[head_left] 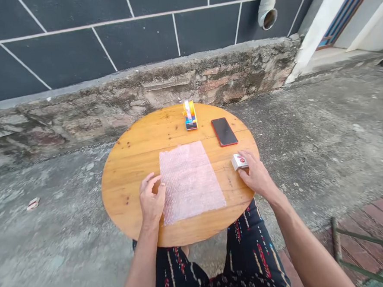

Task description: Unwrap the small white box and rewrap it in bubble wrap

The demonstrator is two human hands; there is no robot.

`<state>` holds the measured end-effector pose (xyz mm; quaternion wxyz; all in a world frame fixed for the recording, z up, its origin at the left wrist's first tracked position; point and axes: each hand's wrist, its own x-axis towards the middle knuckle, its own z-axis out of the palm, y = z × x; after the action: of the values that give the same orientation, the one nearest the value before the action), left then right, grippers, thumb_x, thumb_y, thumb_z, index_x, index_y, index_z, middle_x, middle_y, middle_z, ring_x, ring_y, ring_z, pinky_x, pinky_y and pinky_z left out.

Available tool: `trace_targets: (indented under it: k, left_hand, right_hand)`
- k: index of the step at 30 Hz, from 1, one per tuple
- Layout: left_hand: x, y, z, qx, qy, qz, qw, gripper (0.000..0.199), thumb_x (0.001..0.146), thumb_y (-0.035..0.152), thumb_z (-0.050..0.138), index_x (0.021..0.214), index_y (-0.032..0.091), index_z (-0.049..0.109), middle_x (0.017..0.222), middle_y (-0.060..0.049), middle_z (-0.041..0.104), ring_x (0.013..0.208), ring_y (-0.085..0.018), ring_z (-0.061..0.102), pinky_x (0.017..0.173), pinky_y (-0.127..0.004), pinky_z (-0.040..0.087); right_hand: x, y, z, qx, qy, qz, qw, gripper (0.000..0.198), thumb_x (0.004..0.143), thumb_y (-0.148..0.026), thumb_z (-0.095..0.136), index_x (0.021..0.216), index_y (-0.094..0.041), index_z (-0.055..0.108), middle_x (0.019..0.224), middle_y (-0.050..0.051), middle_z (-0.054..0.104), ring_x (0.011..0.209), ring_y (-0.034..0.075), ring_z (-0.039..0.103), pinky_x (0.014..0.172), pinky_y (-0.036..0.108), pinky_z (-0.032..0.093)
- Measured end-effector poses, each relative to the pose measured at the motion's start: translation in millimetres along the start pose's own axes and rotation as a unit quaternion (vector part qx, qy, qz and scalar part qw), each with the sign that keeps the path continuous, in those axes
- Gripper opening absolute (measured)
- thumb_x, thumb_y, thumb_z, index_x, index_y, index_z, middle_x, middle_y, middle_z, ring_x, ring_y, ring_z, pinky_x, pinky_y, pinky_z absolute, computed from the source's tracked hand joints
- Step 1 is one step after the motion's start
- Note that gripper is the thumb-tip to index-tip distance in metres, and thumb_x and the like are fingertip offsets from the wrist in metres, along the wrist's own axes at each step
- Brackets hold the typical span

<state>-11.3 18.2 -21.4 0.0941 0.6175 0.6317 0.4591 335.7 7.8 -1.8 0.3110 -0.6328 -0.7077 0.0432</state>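
A pinkish sheet of bubble wrap [190, 182] lies flat on the round wooden table [124, 165]. At its left edge rests my left hand [152, 200], fingers curved and apart, with nothing visible held in it. My right hand [256, 172] has its thumb and fingers around a small white box [239, 161] with a red mark, which sits near the table's right edge. Part of the box is covered by the fingers.
Beyond the box lies a phone [224, 132] with a red rim. A yellow and blue tape dispenser [190, 115] stands at the table's far side. Behind is a stone-based wall [175, 86]. A metal frame [362, 237] is at the lower right.
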Motion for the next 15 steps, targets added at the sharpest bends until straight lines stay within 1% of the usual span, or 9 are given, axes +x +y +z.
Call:
trace_targets:
  k: [2, 4, 6, 7, 9, 11, 13, 15]
  left_hand:
    - [0, 1, 0, -0.011, 0.000, -0.011, 1.000, 0.020, 0.081, 0.027, 0.056, 0.095, 0.020, 0.068, 0.121, -0.008, 0.059, 0.114, -0.023, 0.056, 0.100, -0.039, 0.046]
    - [1, 1, 0, -0.016, 0.002, -0.015, 1.000, 0.019, 0.081, 0.025, 0.055, 0.094, 0.020, 0.068, 0.121, -0.008, 0.059, 0.115, -0.023, 0.056, 0.103, -0.040, 0.043]
    - [2, 1, 1, -0.016, 0.003, -0.015, 1.000, 0.019, 0.081, 0.023, 0.055, 0.094, 0.019, 0.068, 0.120, -0.008, 0.059, 0.115, -0.022, 0.056, 0.104, -0.039, 0.042]
    - [2, 1, 1, -0.017, 0.004, -0.016, 1.000, 0.019, 0.080, 0.022, 0.055, 0.094, 0.019, 0.068, 0.120, -0.008, 0.059, 0.115, -0.022, 0.056, 0.103, -0.039, 0.043]
    - [2, -1, 1, -0.017, 0.004, -0.013, 1.000, 0.020, 0.080, 0.021, 0.055, 0.095, 0.019, 0.068, 0.119, -0.008, 0.059, 0.114, -0.022, 0.056, 0.103, -0.039, 0.043]
    - [2, -2, 2, -0.004, 0.001, 0.004, 1.000, 0.021, 0.079, 0.020, 0.056, 0.096, 0.020, 0.069, 0.119, -0.008, 0.059, 0.114, -0.023, 0.055, 0.102, -0.041, 0.043]
    - [1, -3, 2, 0.023, -0.010, 0.031, 0.999, 0.022, 0.077, 0.020, 0.057, 0.096, 0.020, 0.069, 0.121, -0.008, 0.058, 0.115, -0.024, 0.053, 0.102, -0.042, 0.042]
    - [1, -3, 3, 0.053, -0.025, 0.056, 0.997, 0.023, 0.076, 0.021, 0.059, 0.096, 0.021, 0.071, 0.123, -0.008, 0.057, 0.116, -0.026, 0.052, 0.102, -0.044, 0.041]
  right_hand:
    - [-1, 4, -4, 0.019, -0.009, 0.012, 1.000, 0.056, 0.079, -0.020, 0.053, 0.135, -0.018, 0.045, 0.134, 0.013, 0.051, 0.120, 0.030, 0.052, 0.100, 0.047, 0.044]
    - [-2, 3, -8, 0.036, -0.018, 0.029, 0.999, 0.053, 0.080, -0.024, 0.056, 0.131, -0.020, 0.048, 0.128, 0.011, 0.056, 0.110, 0.029, 0.058, 0.093, 0.046, 0.048]
    - [-2, -7, -10, 0.060, -0.029, 0.037, 0.997, 0.051, 0.080, -0.029, 0.059, 0.129, -0.022, 0.050, 0.124, 0.010, 0.059, 0.098, 0.027, 0.063, 0.086, 0.044, 0.052]
    - [-1, -16, -9, 0.078, -0.033, 0.031, 0.996, 0.050, 0.080, -0.031, 0.059, 0.129, -0.022, 0.050, 0.122, 0.010, 0.059, 0.095, 0.026, 0.064, 0.084, 0.044, 0.053]
    - [2, -39, -3, 0.126, -0.041, -0.012, 0.991, 0.048, 0.082, -0.031, 0.059, 0.128, -0.021, 0.050, 0.121, 0.011, 0.058, 0.097, 0.026, 0.063, 0.085, 0.043, 0.053]
    - [7, -66, 7, 0.163, -0.053, -0.073, 0.983, 0.046, 0.081, -0.027, 0.058, 0.127, -0.021, 0.051, 0.121, 0.012, 0.058, 0.107, 0.027, 0.059, 0.090, 0.043, 0.051]
    - [14, -91, 20, 0.176, -0.079, -0.116, 0.974, 0.048, 0.081, -0.022, 0.057, 0.129, -0.022, 0.049, 0.122, 0.011, 0.057, 0.113, 0.026, 0.056, 0.095, 0.043, 0.048]
    - [20, -110, 33, 0.183, -0.096, -0.147, 0.967, 0.050, 0.082, -0.019, 0.056, 0.131, -0.022, 0.047, 0.125, 0.010, 0.055, 0.117, 0.025, 0.053, 0.099, 0.042, 0.046]
